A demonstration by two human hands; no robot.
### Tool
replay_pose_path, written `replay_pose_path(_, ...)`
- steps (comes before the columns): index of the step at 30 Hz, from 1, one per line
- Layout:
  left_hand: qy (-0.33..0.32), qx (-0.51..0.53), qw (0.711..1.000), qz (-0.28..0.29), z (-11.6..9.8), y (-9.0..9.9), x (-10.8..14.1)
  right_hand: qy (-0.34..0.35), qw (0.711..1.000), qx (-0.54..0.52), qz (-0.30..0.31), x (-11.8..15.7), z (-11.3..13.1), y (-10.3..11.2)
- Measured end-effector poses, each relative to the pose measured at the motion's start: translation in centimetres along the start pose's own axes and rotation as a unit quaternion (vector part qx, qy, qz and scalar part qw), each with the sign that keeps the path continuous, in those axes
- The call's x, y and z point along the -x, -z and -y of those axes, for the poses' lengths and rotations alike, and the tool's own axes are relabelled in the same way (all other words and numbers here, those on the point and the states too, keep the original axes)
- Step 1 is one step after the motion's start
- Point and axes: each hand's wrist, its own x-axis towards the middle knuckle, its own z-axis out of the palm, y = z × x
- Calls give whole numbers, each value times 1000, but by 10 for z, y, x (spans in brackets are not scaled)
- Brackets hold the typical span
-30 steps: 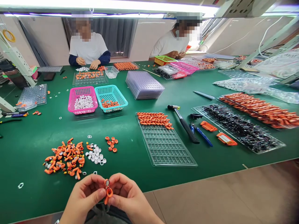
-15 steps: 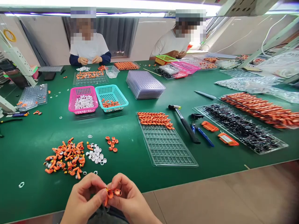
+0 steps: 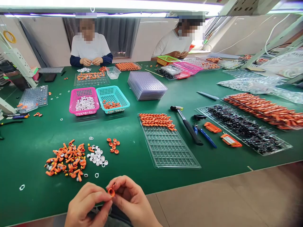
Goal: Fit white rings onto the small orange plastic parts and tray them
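An orange earbud shell is held low in front of me, its round open mouth turned toward the camera. My left hand is closed, thumb and forefinger pinching the shell from the left and below. From the right, my right hand closes around it with bent fingers; a small dark bit shows between them, too small to name. Beyond my hands lie a heap of orange earbud shells with stems, a patch of white round pieces and several orange caps.
A clear tray partly filled with orange parts lies right of centre, beside a hammer and blue-handled pliers. Farther off stand a pink basket, a turquoise basket and stacked trays. Two people sit across the table.
The second orange piece between my right fingers no longer shows. My left fingers have straightened and shifted slightly down and right, and the shell sits a little higher.
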Motion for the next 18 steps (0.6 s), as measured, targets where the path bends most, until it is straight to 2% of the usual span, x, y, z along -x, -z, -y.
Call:
replay_pose_path(4, 105, 43, 993, 11, -2, 0, -3, 40, 999, 28, 2, 0, -1, 0)
replay_pose_path(6, 134, 57, 989, 7, -3, 0, -4, 50, 998, 33, 6, 1, -2, 0)
replay_pose_path(11, 146, 66, 987, 0, -4, -3, -3, 69, 996, 47, 13, 3, -7, 1)
replay_pose_path(18, 123, 60, 990, -32, -3, -7, 2, 99, 987, 123, 3, 9, -7, 2)
